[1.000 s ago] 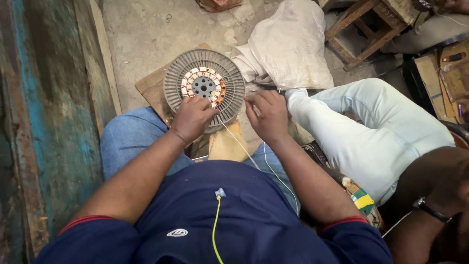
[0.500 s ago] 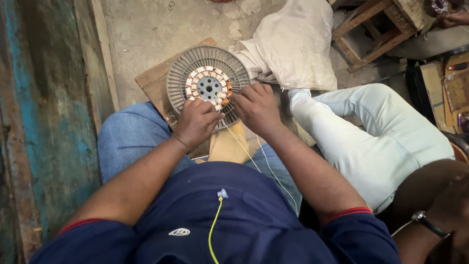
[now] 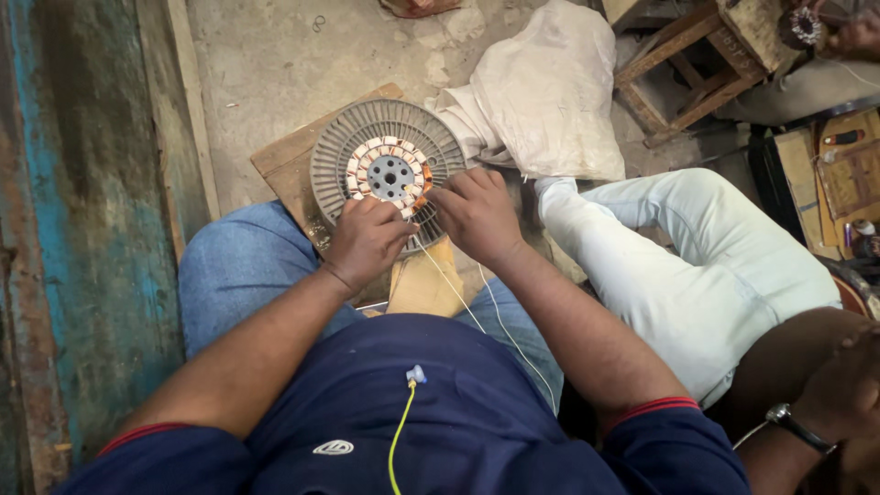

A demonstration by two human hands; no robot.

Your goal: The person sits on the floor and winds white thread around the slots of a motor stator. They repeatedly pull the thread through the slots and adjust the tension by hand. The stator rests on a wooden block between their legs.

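— Both hands have crept up onto the round grey finned motor stator (image 3: pixel 390 174), which sits on a wooden board (image 3: pixel 284 160).

— Left hand (image 3: pixel 367 240) curled at the copper winding ring (image 3: pixel 389 172) — right hand (image 3: pixel 475 213) pinching thin pale wire (image 3: pixel 458 298) there. Winding underway, I'd say.

A pale, crumpled sack (image 3: pixel 550 92) lies on the floor just right of the round finned motor (image 3: pixel 385 174), its cloth off-white and creased, bearing no visible label. Farther right of the motor, at the frame's edge, brown cardboard boxes (image 3: pixel 848 174) sit with small items on top. No signs or screens show anywhere around the motor.
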